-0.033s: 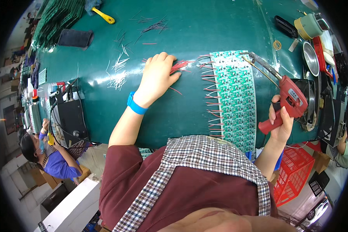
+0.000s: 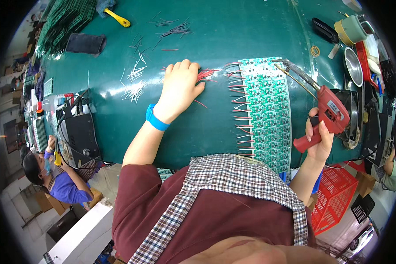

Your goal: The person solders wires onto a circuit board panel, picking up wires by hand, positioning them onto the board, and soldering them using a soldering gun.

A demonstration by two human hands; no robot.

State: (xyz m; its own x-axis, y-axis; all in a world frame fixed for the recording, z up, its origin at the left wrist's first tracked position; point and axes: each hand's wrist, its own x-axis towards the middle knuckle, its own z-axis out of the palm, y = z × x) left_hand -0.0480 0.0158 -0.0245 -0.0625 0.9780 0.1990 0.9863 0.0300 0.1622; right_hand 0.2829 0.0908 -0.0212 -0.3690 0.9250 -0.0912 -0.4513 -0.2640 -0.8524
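Barely shifted, my left hand [image 2: 179, 88] covers red wires [image 2: 209, 75], its hold hidden from me, and my right hand [image 2: 320, 140] clasps the soldering gun [image 2: 332, 112], tip [image 2: 278, 61] over the far right corner of the circuit-board panel [image 2: 269, 108] reaching the near edge of the desk [image 2: 202, 130], so work seems unchanged.

Holding a red soldering gun [image 2: 333, 115] with the right grip [image 2: 321, 140] at right of frame, pointing its tip to the top of a green circuit-board panel [image 2: 269, 114]. Resting the left grip [image 2: 179, 86] over red wires [image 2: 207, 75], upper centre, on the table [image 2: 207, 132]. Showing a dark phone [image 2: 84, 44] and a yellow-handled brush [image 2: 118, 18] at upper left.
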